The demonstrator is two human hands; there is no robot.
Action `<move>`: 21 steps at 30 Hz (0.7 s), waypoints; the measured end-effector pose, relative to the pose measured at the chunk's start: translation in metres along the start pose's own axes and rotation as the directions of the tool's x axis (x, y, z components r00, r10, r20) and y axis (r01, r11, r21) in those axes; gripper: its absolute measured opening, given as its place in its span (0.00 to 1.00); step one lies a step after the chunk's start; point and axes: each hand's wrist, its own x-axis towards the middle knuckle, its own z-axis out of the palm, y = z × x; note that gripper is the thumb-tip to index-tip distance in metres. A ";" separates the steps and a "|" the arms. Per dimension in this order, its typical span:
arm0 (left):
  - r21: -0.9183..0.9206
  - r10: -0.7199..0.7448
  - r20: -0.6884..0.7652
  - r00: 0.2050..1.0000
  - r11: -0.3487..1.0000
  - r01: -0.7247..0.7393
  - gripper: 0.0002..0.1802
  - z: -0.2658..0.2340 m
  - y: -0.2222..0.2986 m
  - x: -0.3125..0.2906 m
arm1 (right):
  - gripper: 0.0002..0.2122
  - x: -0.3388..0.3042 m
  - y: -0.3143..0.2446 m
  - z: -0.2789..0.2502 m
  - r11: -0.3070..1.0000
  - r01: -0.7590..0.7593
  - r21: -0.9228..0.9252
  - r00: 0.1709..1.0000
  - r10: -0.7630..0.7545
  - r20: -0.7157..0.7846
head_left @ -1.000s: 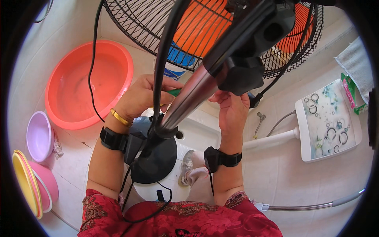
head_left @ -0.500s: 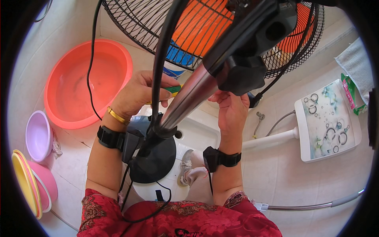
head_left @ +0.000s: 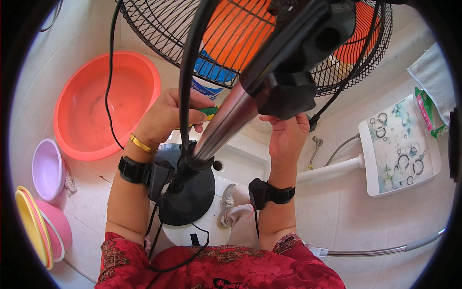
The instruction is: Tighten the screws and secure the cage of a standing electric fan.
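A floor fan's metal pole (head_left: 228, 126) slants across the middle, with the black wire guard (head_left: 159, 41) at its top and a round black base (head_left: 187, 197) below. My left hand (head_left: 166, 115) is closed on a small green-and-yellow object (head_left: 209, 111) beside the pole; its kind is unclear because the pole hides part of it. A black cable passes in front of that hand. Under the black knob (head_left: 287, 94) my right hand (head_left: 288, 139) has curled fingers, partly hidden by the knob; what they hold cannot be made out. A black cable end (head_left: 313, 121) is beside them.
To the left are a large coral basin (head_left: 91, 149), a lilac basin (head_left: 48, 168) and a pink bucket (head_left: 57, 229) with yellow rims. A white patterned panel (head_left: 399, 144) stands right, near a grey towel (head_left: 435, 72). A squat toilet (head_left: 245, 164) lies below.
The fan's pole, guard and knob have shifted slightly left in view. My right hand has moved slightly right and down, its fingers now more curled. My left hand keeps its hold.
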 end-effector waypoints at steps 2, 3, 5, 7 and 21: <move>0.008 -0.017 -0.016 1.000 1.000 0.017 0.15 0.001 0.001 0.000 | 0.05 0.001 -0.001 0.000 1.000 0.012 -0.021 1.000 -0.012 -0.014; 0.010 -0.018 -0.017 1.000 1.000 0.018 0.15 0.000 0.002 0.000 | 0.05 0.001 0.000 0.000 0.999 0.029 -0.041 1.000 -0.029 -0.008; 0.016 -0.016 0.014 1.000 1.000 0.016 0.17 -0.002 0.003 -0.001 | 0.05 0.001 0.000 0.000 0.997 0.044 -0.060 0.999 -0.045 -0.002; -0.075 0.009 0.018 1.000 0.997 -0.008 0.18 -0.001 0.002 -0.001 | 0.05 0.002 0.000 -0.001 0.989 0.072 -0.126 0.997 -0.069 0.029; -0.162 -0.013 -0.035 0.999 0.987 0.007 0.17 -0.001 0.004 -0.002 | 0.04 0.008 -0.007 -0.007 0.974 0.041 -0.221 0.995 -0.020 0.098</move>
